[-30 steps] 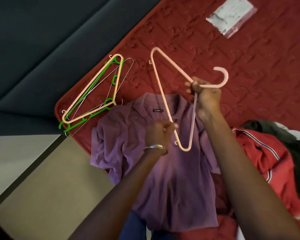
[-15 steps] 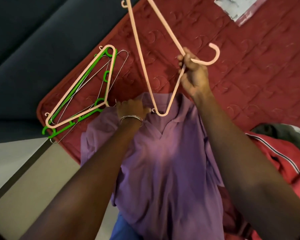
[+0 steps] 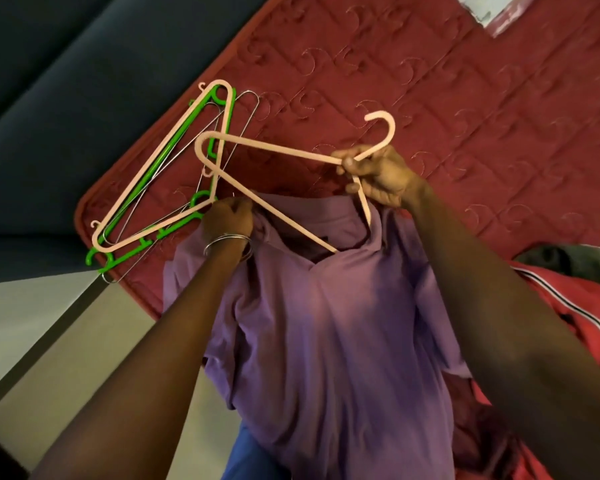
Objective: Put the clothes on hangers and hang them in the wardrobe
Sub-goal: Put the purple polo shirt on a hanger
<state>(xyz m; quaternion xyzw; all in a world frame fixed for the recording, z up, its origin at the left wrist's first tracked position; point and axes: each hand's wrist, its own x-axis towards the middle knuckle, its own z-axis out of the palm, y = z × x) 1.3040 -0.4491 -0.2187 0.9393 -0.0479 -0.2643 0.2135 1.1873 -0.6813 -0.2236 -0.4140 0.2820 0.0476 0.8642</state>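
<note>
A purple polo shirt (image 3: 333, 327) lies on the red quilted bed cover (image 3: 430, 98), lifted at its collar. My left hand (image 3: 227, 220) grips the collar's left side and holds the neck opening up. My right hand (image 3: 378, 176) grips a pink plastic hanger (image 3: 271, 145) at the base of its hook. One end of the hanger is inside the neck opening and hidden by the cloth. The other end sticks out to the upper left, over the spare hangers.
Several spare hangers (image 3: 160, 181), pink, green and wire, lie stacked at the bed's left corner. A red garment with striped trim (image 3: 575, 306) and a dark one (image 3: 561, 258) lie to the right. A plastic bag (image 3: 499, 19) lies at the top. Floor (image 3: 32, 323) shows at lower left.
The hanger has swung down from pointing upward and one end has gone into the shirt's neck opening. My left hand has stayed on the collar and lifted it.
</note>
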